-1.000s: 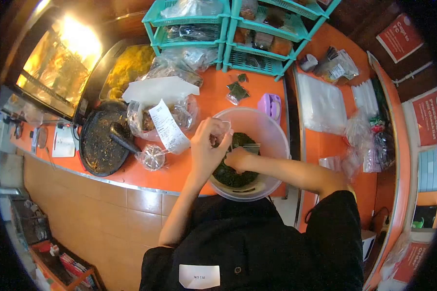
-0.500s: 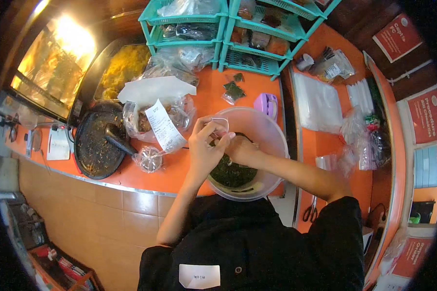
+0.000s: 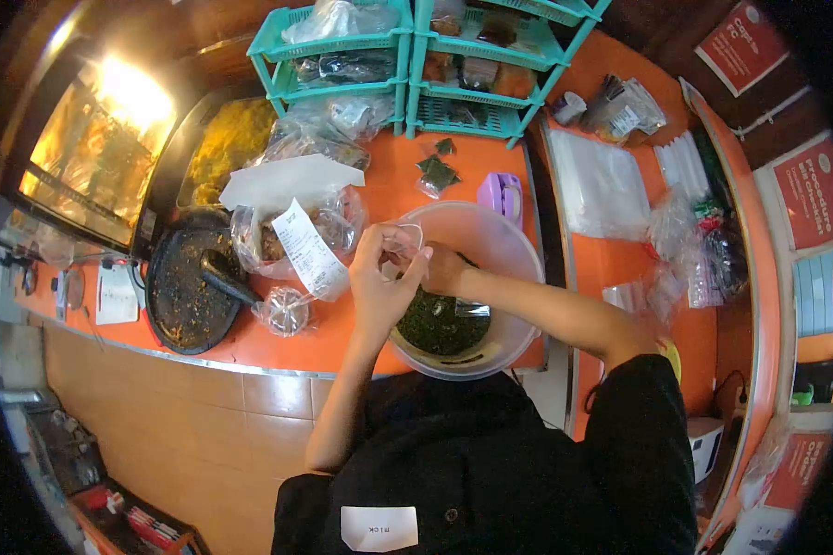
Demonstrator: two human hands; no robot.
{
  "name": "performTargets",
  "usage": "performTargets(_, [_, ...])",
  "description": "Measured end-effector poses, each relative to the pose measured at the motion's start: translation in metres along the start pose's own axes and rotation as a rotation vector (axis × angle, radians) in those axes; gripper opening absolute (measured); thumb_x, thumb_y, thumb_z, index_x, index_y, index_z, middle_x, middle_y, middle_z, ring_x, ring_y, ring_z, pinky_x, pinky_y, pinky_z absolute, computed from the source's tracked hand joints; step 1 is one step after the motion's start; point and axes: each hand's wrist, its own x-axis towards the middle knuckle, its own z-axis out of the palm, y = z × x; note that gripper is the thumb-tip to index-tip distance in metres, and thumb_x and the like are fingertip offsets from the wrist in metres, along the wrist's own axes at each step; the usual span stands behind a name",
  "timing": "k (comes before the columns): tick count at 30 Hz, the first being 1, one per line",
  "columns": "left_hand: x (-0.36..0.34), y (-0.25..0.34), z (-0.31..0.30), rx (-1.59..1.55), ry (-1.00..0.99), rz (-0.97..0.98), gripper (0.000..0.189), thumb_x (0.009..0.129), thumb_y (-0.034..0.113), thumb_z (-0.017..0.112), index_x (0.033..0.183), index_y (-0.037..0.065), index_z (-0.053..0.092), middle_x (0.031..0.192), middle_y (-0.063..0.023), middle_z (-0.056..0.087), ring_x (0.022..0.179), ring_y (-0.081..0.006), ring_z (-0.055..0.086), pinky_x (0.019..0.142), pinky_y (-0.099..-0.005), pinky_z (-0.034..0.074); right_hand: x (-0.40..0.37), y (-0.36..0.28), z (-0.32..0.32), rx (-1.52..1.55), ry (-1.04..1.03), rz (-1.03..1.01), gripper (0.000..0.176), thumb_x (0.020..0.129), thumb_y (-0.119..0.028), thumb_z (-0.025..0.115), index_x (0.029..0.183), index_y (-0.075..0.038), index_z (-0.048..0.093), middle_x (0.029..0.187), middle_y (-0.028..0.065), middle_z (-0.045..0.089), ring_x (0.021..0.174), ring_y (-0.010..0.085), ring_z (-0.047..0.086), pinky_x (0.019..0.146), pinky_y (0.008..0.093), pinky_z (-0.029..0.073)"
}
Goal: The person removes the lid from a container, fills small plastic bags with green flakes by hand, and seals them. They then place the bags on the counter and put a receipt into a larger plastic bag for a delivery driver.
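My left hand [image 3: 389,264] is closed on the rim of a small clear plastic bag [image 3: 407,236], held above the left side of a translucent tub [image 3: 518,250]. My right hand [image 3: 447,274] is curled close beside it, over the tub. Its fingertips are turned away and partly hidden, so what they hold does not show. Inside the tub lies a heap of dark green chopped leafy sauce or herbs [image 3: 435,328]. A shiny clear piece [image 3: 473,308] shows just below my right wrist; its kind is not clear.
Small packets of green filling [image 3: 437,174] and a purple tape dispenser [image 3: 502,199] lie behind the tub. Leftward are a receipt [image 3: 307,250] on bagged food, a wrapped round item [image 3: 285,313] and a stone mortar [image 3: 180,287] with pestle. Teal racks [image 3: 403,55] stand at the back.
My right hand has shifted slightly left, closer to my left hand and the bag. The shiny clear piece now shows under my wrist. The whole view has shifted slightly.
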Motion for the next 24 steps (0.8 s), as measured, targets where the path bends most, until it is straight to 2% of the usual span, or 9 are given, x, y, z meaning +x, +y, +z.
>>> performTargets(3, [-0.001,-0.006,0.001,-0.048,-0.01,-0.03,0.032,0.082,0.002,0.08,0.102,0.005,0.056,0.091,-0.0025,0.061,0.078,-0.0071,0.059,0.066,-0.0225,0.047,-0.013,0.017,0.046,0.062,-0.055,-0.003,0.014,0.084,-0.017,0.061,0.093,-0.008,0.067,0.091,0.0175,0.069,0.085,0.0337,0.068,0.081,0.0481,0.05])
performTargets(5, [-0.003,-0.004,-0.004,-0.024,-0.054,-0.082,0.037,0.084,0.003,0.079,0.107,0.006,0.051,0.1,-0.0019,0.06,0.082,-0.0065,0.058,0.07,-0.0217,0.045,-0.023,0.032,0.077,-0.211,-0.287,-0.116,0.013,0.082,-0.02,0.063,0.09,-0.012,0.069,0.092,0.0161,0.07,0.088,0.0314,0.068,0.081,0.0455,0.05])
performTargets(7, [-0.002,-0.001,-0.003,-0.017,-0.023,-0.089,0.039,0.081,0.002,0.08,0.11,0.005,0.053,0.09,-0.0016,0.061,0.077,-0.0056,0.056,0.067,-0.0216,0.045,-0.02,0.029,0.071,-0.299,-0.492,-0.148,0.013,0.081,-0.022,0.063,0.089,-0.014,0.07,0.093,0.0149,0.071,0.089,0.0304,0.068,0.082,0.0445,0.05])
performTargets(10, [0.0,0.006,-0.001,-0.021,0.017,-0.06,0.046,0.08,0.001,0.08,0.118,0.005,0.054,0.084,-0.0006,0.061,0.074,-0.0047,0.055,0.066,-0.0206,0.044,0.0,-0.023,-0.03,-0.187,-0.665,-0.02,0.014,0.081,-0.021,0.061,0.09,-0.015,0.07,0.092,0.0141,0.071,0.089,0.0318,0.068,0.085,0.0462,0.05])
performTargets(12, [0.002,0.008,0.0,-0.051,0.017,-0.057,0.05,0.08,0.001,0.08,0.122,0.004,0.054,0.091,-0.0004,0.062,0.075,-0.0043,0.055,0.066,-0.0201,0.044,0.009,-0.063,-0.09,-0.157,-0.679,0.115,0.016,0.081,-0.019,0.06,0.091,-0.014,0.071,0.087,0.0146,0.07,0.088,0.0337,0.068,0.086,0.0484,0.05])
performTargets(14, [0.002,0.009,-0.001,-0.096,-0.009,-0.087,0.051,0.081,-0.001,0.078,0.125,0.004,0.054,0.109,-0.0009,0.066,0.076,-0.004,0.056,0.068,-0.02,0.046,-0.004,-0.054,-0.103,-0.14,-0.534,0.043,0.017,0.082,-0.016,0.058,0.092,-0.011,0.07,0.091,0.0151,0.07,0.09,0.0355,0.067,0.081,0.0497,0.05])
performTargets(15, [0.002,0.006,-0.002,-0.071,-0.043,-0.1,0.051,0.08,0.0,0.079,0.126,0.004,0.056,0.104,-0.0012,0.065,0.075,-0.0043,0.056,0.066,-0.0202,0.046,-0.007,-0.056,-0.112,-0.131,-0.461,0.007,0.018,0.082,-0.015,0.057,0.093,-0.009,0.07,0.092,0.0153,0.071,0.09,0.0364,0.066,0.079,0.0503,0.05])
performTargets(17, [0.003,-0.002,-0.007,-0.023,-0.113,-0.127,0.053,0.079,0.002,0.082,0.126,0.004,0.059,0.093,-0.0018,0.062,0.074,-0.0048,0.057,0.064,-0.0205,0.046,-0.014,-0.061,-0.128,-0.115,-0.427,0.113,0.016,0.082,-0.014,0.057,0.091,-0.009,0.069,0.089,0.0142,0.07,0.091,0.0351,0.066,0.082,0.0504,0.048])
performTargets(24, [0.0,0.019,-0.017,0.143,-0.173,-0.062,0.052,0.075,0.0,0.081,0.123,0.005,0.062,0.094,-0.0052,0.062,0.071,-0.0094,0.063,0.063,-0.0237,0.05,-0.035,-0.094,-0.193,-0.207,-0.165,0.248,0.018,0.085,-0.013,0.053,0.09,-0.008,0.07,0.084,0.0145,0.068,0.09,0.0335,0.065,0.085,0.0464,0.044])
